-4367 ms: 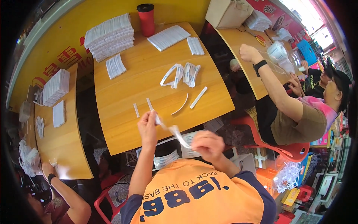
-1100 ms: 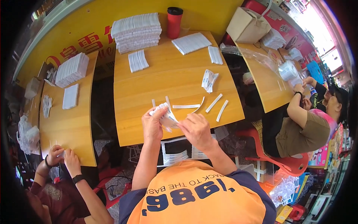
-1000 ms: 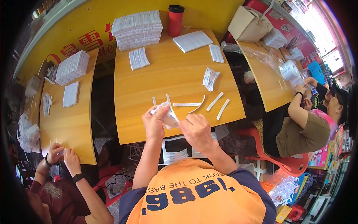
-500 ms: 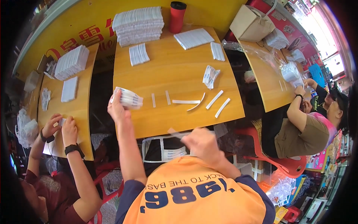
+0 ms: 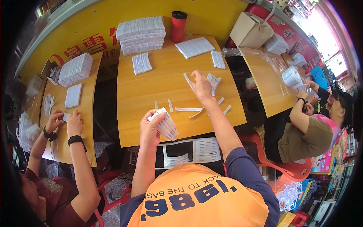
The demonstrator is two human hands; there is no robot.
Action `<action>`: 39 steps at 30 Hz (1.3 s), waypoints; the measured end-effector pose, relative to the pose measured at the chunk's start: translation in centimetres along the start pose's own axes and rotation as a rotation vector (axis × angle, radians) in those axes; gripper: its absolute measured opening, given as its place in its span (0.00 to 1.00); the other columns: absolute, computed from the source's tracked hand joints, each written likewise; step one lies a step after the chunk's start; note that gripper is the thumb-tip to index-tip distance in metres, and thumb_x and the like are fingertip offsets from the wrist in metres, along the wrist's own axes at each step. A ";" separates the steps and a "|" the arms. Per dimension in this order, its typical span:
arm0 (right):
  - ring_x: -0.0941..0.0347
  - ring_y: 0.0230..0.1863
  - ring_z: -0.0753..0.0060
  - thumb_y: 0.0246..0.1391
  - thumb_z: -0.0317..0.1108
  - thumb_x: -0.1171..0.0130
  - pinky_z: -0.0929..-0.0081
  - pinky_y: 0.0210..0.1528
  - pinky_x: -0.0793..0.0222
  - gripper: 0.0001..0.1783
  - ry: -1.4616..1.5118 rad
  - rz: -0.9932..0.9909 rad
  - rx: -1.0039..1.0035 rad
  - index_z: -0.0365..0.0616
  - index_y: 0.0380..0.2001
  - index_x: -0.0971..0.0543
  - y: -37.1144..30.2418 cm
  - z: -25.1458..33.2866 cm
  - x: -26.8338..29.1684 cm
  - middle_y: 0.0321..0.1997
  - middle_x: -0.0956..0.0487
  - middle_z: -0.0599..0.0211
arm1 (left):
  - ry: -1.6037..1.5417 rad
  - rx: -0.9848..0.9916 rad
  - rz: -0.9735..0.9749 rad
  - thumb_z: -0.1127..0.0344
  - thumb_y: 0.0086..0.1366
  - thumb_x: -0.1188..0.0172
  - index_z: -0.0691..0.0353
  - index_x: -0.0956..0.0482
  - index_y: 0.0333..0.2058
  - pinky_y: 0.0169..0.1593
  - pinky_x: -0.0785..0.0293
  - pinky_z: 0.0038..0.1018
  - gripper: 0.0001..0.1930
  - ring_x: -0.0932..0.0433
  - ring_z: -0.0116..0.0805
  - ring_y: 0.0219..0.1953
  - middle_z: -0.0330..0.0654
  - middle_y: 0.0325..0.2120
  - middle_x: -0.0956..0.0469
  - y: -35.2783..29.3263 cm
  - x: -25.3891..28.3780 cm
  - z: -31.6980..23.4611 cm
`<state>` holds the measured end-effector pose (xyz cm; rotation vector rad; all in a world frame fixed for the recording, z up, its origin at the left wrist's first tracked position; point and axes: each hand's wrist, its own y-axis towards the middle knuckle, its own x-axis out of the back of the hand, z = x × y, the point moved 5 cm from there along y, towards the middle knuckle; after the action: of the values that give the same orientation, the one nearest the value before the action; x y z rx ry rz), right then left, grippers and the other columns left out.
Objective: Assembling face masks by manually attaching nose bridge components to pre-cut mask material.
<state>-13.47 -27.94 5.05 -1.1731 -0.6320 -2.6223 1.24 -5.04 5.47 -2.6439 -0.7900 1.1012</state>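
Strip bundle: the fan of white strips with blue print (image 5: 167, 126) is just below centre of the frame, off the table. Long axis is steep, upper left to lower right, free end pointing lower right.
Left hand (image 5: 150, 129): closed around that fan, thumb across the upper part, so yeah, a solid hold.
Right hand (image 5: 202, 87): stretched out right of centre, fingers loosely spread. There's a single strip (image 5: 188, 81) by the fingertips, tilted upper left to lower right; honestly can't tell if it's pinched or just lying there.
Small pile: a messy clump of strips (image 5: 214, 84), right beside that hand.
Loose strips: a near-horizontal one (image 5: 185, 109) mid-frame, plus two short, near-upright ones (image 5: 170, 105) to its left.
Wooden table (image 5: 132, 89): under all those loose bits, with a tall white stack (image 5: 141, 34) and a red tumbler (image 5: 178, 28) up top.
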 end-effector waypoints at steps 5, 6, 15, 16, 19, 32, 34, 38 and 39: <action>0.21 0.35 0.63 0.55 0.31 0.34 0.68 0.37 0.25 0.08 0.208 0.020 0.089 0.42 0.38 0.18 -1.8 3.2 1.3 0.36 0.20 0.59 | 0.039 0.006 -0.051 0.74 0.58 0.29 0.62 0.20 0.37 0.38 0.23 0.25 0.10 0.20 0.25 0.32 0.37 0.31 0.19 0.1 0.3 0.3; 0.21 0.35 0.63 0.55 0.31 0.34 0.68 0.37 0.25 0.08 0.212 0.035 0.090 0.42 0.38 0.18 -3.0 4.9 2.3 0.36 0.20 0.59 | 0.071 0.003 -0.036 0.73 0.58 0.29 0.63 0.20 0.37 0.38 0.23 0.25 0.10 0.20 0.25 0.32 0.38 0.31 0.18 0.1 0.3 0.3; 0.29 0.31 0.84 0.62 0.32 0.39 0.82 0.35 0.31 0.10 0.787 0.524 -0.121 0.35 0.39 0.17 -11.1 7.9 2.0 0.31 0.21 0.75 | 0.310 0.031 0.065 0.72 0.57 0.28 0.66 0.16 0.35 0.37 0.25 0.24 0.08 0.21 0.25 0.32 0.38 0.29 0.18 -0.4 -1.5 0.2; 0.30 0.30 0.85 0.62 0.32 0.39 0.83 0.34 0.31 0.09 0.893 0.494 -0.173 0.36 0.38 0.17 -11.5 7.7 1.5 0.30 0.22 0.76 | 0.408 -0.003 0.035 0.73 0.58 0.28 0.65 0.16 0.34 0.36 0.26 0.24 0.06 0.22 0.24 0.32 0.38 0.29 0.18 -0.8 -1.7 0.0; 0.31 0.29 0.86 0.63 0.32 0.40 0.84 0.33 0.33 0.08 1.114 0.315 -0.364 0.37 0.37 0.18 -10.7 4.8 0.5 0.29 0.23 0.77 | 0.700 -0.503 0.072 0.76 0.55 0.29 0.65 0.15 0.31 0.34 0.28 0.23 0.04 0.22 0.26 0.31 0.38 0.26 0.19 -3.3 -2.9 -1.0; 0.18 0.24 0.60 0.57 0.33 0.41 0.64 0.32 0.25 0.12 0.192 0.039 -0.167 0.33 0.36 0.18 3.6 -4.5 0.9 0.21 0.19 0.51 | 0.233 0.093 0.166 0.71 0.58 0.30 0.63 0.17 0.34 0.24 0.33 0.15 0.06 0.24 0.19 0.25 0.34 0.27 0.19 -4.0 -3.5 0.2; 0.19 0.22 0.58 0.58 0.33 0.41 0.63 0.31 0.24 0.11 0.141 0.082 -0.182 0.34 0.36 0.18 3.8 -4.4 0.3 0.20 0.19 0.54 | 0.088 0.136 0.121 0.71 0.57 0.30 0.63 0.18 0.36 0.24 0.34 0.15 0.08 0.24 0.18 0.25 0.35 0.28 0.19 -3.2 -2.6 1.2; 0.21 0.27 0.75 0.62 0.34 0.41 0.76 0.32 0.27 0.15 0.193 -0.007 -0.009 0.34 0.47 0.19 0.7 -0.4 2.8 0.32 0.16 0.59 | 0.118 0.116 0.065 0.71 0.57 0.30 0.63 0.18 0.38 0.24 0.35 0.16 0.10 0.25 0.17 0.25 0.34 0.28 0.19 -1.9 -1.7 1.7; 0.23 0.28 0.78 0.62 0.34 0.41 0.78 0.32 0.27 0.15 0.385 0.166 -0.054 0.35 0.47 0.19 -1.1 2.6 3.2 0.32 0.16 0.61 | 0.144 0.089 0.029 0.71 0.58 0.30 0.63 0.18 0.39 0.24 0.35 0.16 0.10 0.26 0.18 0.24 0.34 0.28 0.19 -1.7 -1.3 1.6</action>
<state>-14.26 -25.83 8.62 -0.6671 -0.3728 -2.6285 -1.35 -4.36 5.75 -2.6320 -0.6604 0.9179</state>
